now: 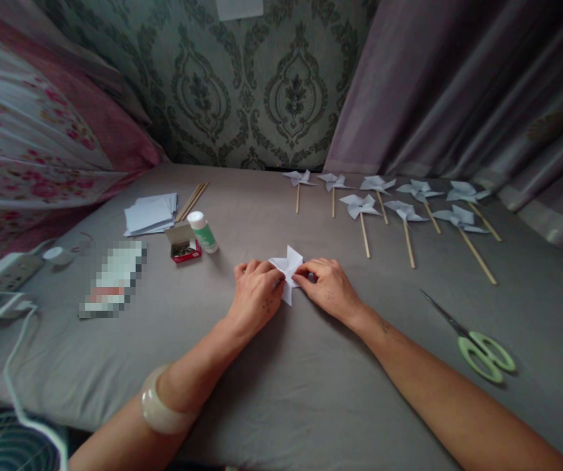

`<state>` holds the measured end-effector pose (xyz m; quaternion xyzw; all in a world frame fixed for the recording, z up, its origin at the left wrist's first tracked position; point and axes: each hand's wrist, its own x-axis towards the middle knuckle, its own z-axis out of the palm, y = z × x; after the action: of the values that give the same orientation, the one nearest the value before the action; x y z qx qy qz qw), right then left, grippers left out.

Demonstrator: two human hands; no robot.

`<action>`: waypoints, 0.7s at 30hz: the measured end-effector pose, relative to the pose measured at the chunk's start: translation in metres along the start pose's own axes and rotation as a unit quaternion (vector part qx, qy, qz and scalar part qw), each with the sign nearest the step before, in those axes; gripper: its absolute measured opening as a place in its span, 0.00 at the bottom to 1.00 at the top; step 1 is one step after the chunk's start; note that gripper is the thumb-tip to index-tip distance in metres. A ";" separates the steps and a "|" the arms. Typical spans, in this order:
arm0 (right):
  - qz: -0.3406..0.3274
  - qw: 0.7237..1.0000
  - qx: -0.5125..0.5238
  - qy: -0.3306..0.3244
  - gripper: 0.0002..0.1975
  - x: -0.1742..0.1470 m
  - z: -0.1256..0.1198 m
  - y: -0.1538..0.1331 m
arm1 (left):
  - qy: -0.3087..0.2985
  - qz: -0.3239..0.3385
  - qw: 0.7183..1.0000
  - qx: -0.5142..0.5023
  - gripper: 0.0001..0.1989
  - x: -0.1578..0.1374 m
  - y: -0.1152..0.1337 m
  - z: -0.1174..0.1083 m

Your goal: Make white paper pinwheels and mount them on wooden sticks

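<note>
A white paper pinwheel [289,261] without a stick is held between my two hands, low over the grey sheet. My left hand [258,288] pinches it from the left, thumb and fingers near its middle. From the right, the thumb and forefinger of my right hand [329,286] close on the other side of the paper. The fingertips cover part of its centre. Up and to the left stand a glue stick [203,233] with a white cap and an open red box [184,251] of small metal pins or tacks.
Several finished pinwheels on wooden sticks [361,208] lie at the back right. Green-handled scissors [478,347] rest at the right. Paper squares [150,214] and loose wooden sticks [192,201] lie back left. A power strip [4,278] with white cables sits at the left edge.
</note>
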<state>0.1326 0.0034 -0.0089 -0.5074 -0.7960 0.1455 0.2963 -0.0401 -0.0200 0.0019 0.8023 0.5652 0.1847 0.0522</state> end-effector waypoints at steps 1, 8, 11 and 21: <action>0.004 1.000 0.002 -0.001 0.02 0.000 0.000 0.000 | -0.001 0.001 1.000 0.002 0.10 0.000 0.001 -0.001; 0.018 1.000 0.000 -0.011 0.02 0.002 0.000 -0.001 | -0.014 0.001 1.000 0.007 0.11 -0.002 0.006 -0.008; 0.020 1.000 -0.005 -0.016 0.01 0.003 0.001 -0.002 | -0.015 0.007 1.000 0.009 0.12 -0.002 0.008 -0.008; 0.018 1.000 -0.009 -0.024 0.02 0.004 0.001 -0.003 | -0.024 0.016 0.999 0.035 0.13 -0.003 0.009 -0.007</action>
<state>0.1288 0.0056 -0.0069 -0.5205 -0.7950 0.1556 0.2699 -0.0356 -0.0262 0.0099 0.8170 0.5567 0.1465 0.0346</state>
